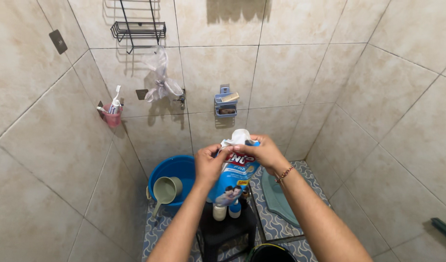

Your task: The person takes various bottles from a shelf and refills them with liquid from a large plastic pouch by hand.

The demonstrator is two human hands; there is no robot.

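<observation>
A blue refill pouch [234, 179] with a white top hangs upright in front of me, held by both hands at its upper edge. My left hand [208, 162] pinches the top left corner. My right hand [264, 151], a beaded bracelet on its wrist, grips the top right near the white spout. Below the pouch, two small bottles [226, 210] stand on a black stool [228, 232].
A blue basin [177, 170] with a green dipper [165, 190] sits at the left on the patterned floor. On the tiled wall hang a pink cup with toothbrushes [112, 115], a tap wrapped in plastic [161, 85], a blue soap holder [226, 104] and a black wire rack [138, 29]. A green squat toilet [279, 196] lies at the right.
</observation>
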